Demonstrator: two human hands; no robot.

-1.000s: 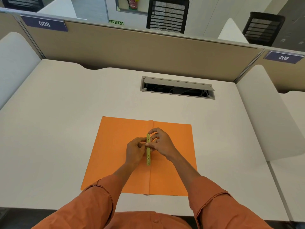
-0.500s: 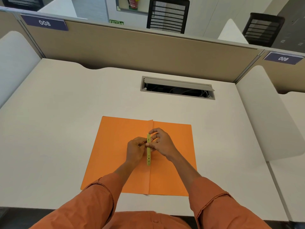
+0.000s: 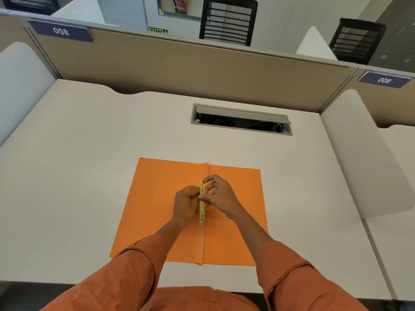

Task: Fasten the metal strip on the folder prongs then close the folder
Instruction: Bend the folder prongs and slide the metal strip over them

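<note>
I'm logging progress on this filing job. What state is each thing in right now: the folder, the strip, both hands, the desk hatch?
Folder: open, flat on the desk.
Metal strip: along the centre fold, pinched by both hands; whether it is fastened is hidden.
Left hand: shut on the strip's left side.
Right hand: fingertips gripping the strip.
Cable hatch: lid open, cables visible.

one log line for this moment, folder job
step: fastening strip | folder: open flat on desk | metal strip: along fold | left hand, right hand: both pinching strip | close: not yet
</note>
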